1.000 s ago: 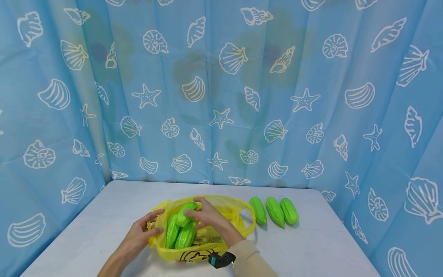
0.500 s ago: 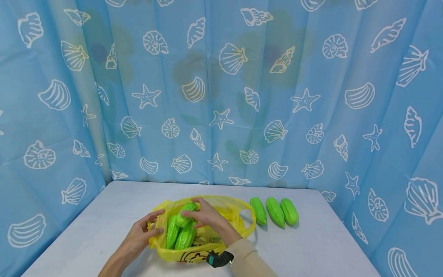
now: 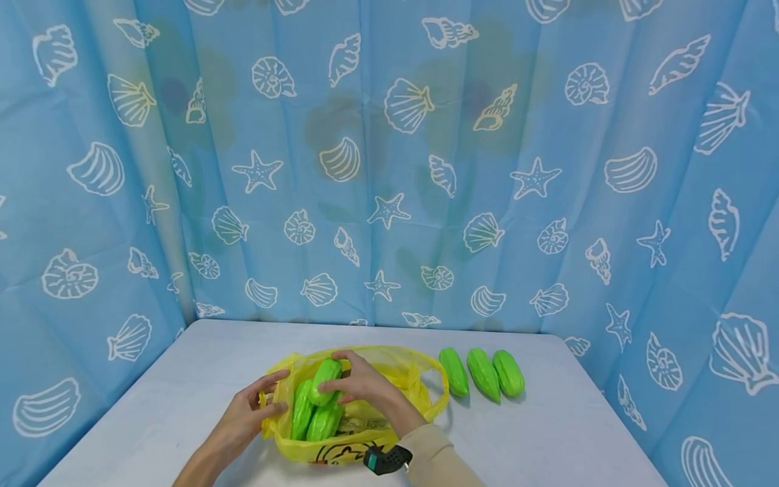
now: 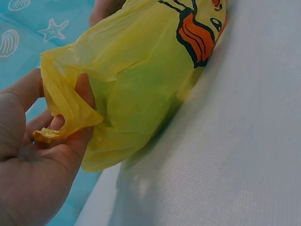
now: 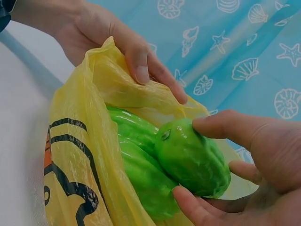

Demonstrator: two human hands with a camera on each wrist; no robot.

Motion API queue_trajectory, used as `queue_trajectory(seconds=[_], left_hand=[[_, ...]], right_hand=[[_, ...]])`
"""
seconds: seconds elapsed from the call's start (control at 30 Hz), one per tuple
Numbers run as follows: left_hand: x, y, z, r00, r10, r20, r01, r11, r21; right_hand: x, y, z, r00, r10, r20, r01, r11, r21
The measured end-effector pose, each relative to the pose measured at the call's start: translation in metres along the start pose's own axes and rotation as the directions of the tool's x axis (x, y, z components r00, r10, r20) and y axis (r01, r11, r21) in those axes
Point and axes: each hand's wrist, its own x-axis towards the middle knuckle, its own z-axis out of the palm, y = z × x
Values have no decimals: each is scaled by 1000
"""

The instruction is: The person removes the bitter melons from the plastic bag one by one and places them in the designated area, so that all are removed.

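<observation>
A yellow plastic bag (image 3: 365,450) lies mouth up on the table, printed with a cartoon figure. My left hand (image 3: 246,409) holds its left edge, the gathered plastic (image 4: 70,101) running between thumb and fingers. Inside, two shiny green ridged bitter melons (image 5: 141,174) lie side by side. A third bitter melon (image 5: 190,157) rests on them, its stem end showing in the right wrist view. My right hand (image 3: 365,382) reaches into the bag and holds this top melon between thumb and fingertips. Part of its far side is hidden by the fingers.
Three more bitter melons (image 3: 484,373) lie in a row on the white table (image 3: 548,433), right of the bag. One bag handle (image 3: 439,389) loops toward them. A blue curtain (image 3: 389,203) with seashell prints surrounds the table's back and sides.
The top bitter melon has turned more upright and shifted slightly toward me, my right fingers moving a little left with it. The left hand and the bag stay almost still.
</observation>
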Motion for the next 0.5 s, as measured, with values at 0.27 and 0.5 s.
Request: queue_trajectory(seconds=[0.27, 0.5], left_hand=[[0, -1, -1, 1000, 0, 2, 0, 1000, -4], [2, -3, -2, 1000, 5, 14, -5, 1000, -12]], right_hand=[[-1, -1, 0, 999, -15, 28, 14, 1000, 9], [0, -1, -1, 999, -22, 47, 22, 1000, 4]])
